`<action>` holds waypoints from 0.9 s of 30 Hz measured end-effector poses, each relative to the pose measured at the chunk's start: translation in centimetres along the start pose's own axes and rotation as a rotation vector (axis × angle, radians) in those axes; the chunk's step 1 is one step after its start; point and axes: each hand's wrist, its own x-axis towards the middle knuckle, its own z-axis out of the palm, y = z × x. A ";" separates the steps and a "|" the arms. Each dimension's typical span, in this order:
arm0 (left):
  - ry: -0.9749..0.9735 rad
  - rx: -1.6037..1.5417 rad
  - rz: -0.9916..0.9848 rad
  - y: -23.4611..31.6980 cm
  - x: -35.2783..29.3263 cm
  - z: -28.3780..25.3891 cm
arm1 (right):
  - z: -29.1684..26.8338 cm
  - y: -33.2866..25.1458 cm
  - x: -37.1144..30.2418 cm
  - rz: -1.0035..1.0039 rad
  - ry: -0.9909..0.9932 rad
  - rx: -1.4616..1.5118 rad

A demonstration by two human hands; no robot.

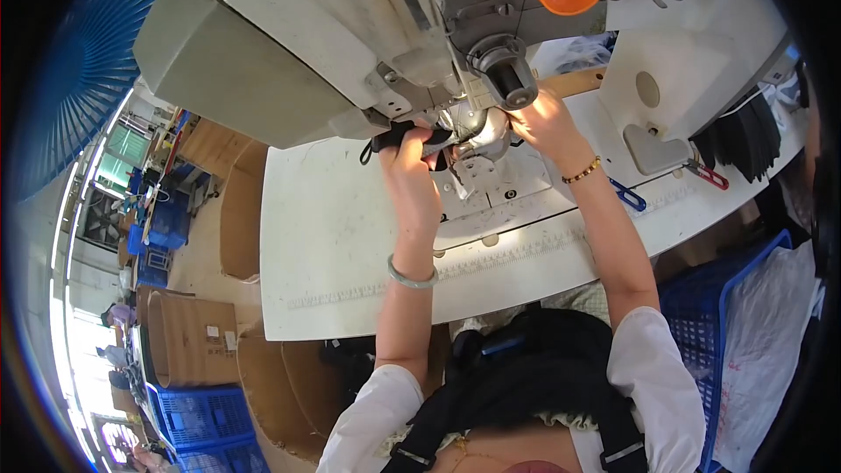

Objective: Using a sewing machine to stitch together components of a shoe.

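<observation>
My left hand (410, 177) is closed on a small black fabric piece (392, 137), which has a loop hanging at its left end. It holds the piece at the left of the sewing machine's (289, 44) needle area. On the other side of the needle area is my right hand (547, 130), fingers bent inward close to the metal parts. Machine parts partly cover those fingertips, so what they grip cannot be made out. Under the needle, the metal plate (491, 197) is lit by a lamp.
On the white table (324, 228) lie a blue-handled tool (628, 195), a red-handled tool (708, 175) and a stack of black strips (745, 136). A blue crate (723, 289) stands at right. Cardboard boxes (193, 333) and a blue fan (96, 70) are at left.
</observation>
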 end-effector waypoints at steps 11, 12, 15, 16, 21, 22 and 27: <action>-0.024 -0.254 -0.278 2.5 -0.3 0.6 | -2.5 -1.6 0.8 0.008 -0.263 -0.162; 0.064 -0.408 -0.361 2.4 -0.5 0.9 | -2.5 -1.7 0.7 0.051 -0.274 -0.123; 0.176 -0.445 -0.458 1.9 -0.8 1.4 | -2.2 -1.9 0.4 0.137 -0.271 -0.054; 0.164 -0.424 -0.393 1.7 -1.0 1.5 | -2.1 -1.9 0.3 0.163 -0.271 -0.036; 0.052 -0.132 -0.081 0.3 -2.2 0.7 | -4.0 -1.8 -0.4 0.242 -0.222 0.214; 0.074 -0.018 -0.015 0.3 -2.3 0.9 | -4.1 -1.7 -0.3 0.220 -0.223 0.202; 0.074 0.035 0.058 0.5 -2.0 0.8 | -3.2 -1.9 0.6 0.435 -0.187 0.013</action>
